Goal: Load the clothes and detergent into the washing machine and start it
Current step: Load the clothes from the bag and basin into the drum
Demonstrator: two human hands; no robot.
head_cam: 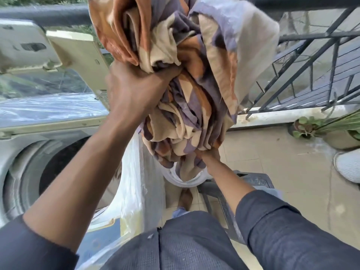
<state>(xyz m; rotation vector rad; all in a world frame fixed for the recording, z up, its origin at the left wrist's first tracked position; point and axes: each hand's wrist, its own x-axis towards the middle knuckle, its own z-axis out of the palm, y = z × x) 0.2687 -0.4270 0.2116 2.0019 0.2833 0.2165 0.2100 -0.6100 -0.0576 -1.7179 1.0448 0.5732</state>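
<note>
Head view: my left hand [134,84] is raised high with the arm outstretched, fingers clenched round a bunched orange, beige and purple patterned cloth [187,106]. My right hand [209,153] reaches up beneath the bundle, gripping its lower folds. The cloth hangs in the air beside the open washing machine [29,162], whose lid [78,53] stands up behind.

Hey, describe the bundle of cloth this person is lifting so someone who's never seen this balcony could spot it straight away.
Start at the open top-loading washing machine on the left, then look right toward the black railing. Between them hangs the bunched patterned cloth, gripped high by the left hand and low by the right hand. It alone carries orange, beige and purple patches.
</note>
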